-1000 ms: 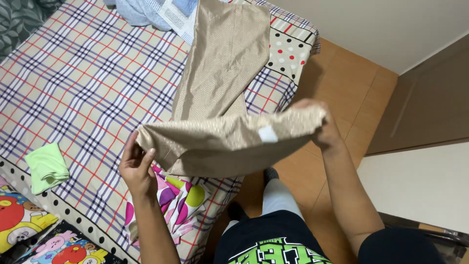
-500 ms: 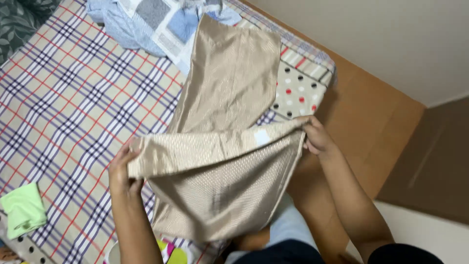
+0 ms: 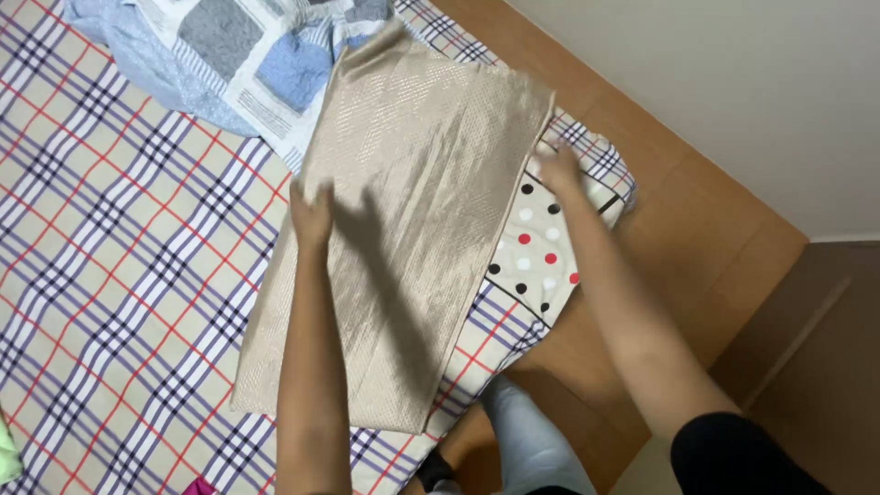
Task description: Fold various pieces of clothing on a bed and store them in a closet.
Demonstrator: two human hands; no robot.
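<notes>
**Flatly laid: a beige cloth being smoothed on a checked bed**

Shown from the head camera is a long beige cloth (image 3: 403, 238) with a woven sheen, spread flat on the plaid bedsheet (image 3: 119, 275) near the bed's right edge. Its long axis runs from the near edge of the bed, by the person's legs, up and away toward the far end, leaning slightly rightward; the far, narrower end points at a patchwork blue-and-white quilt (image 3: 229, 64) and overlaps its edge. The left hand (image 3: 312, 215) is laid on the cloth's left edge, fingers apparently spread and pressing rather than gripping, though motion blur prevents certainty. The right hand (image 3: 557, 172) is placed at the cloth's far right corner, fingers extended and blurred; whether the hem is pinched there cannot be told. Beneath that right edge a cream polka-dot fabric (image 3: 536, 247) is exposed at the bed's corner, with the wooden floor (image 3: 697, 247) beyond.

The step in hand is judged to be the flattening and squaring of the laid-out cloth. A further move would call for both edges to be held evenly, so that the long sides are kept parallel and no crease is trapped.
</notes>
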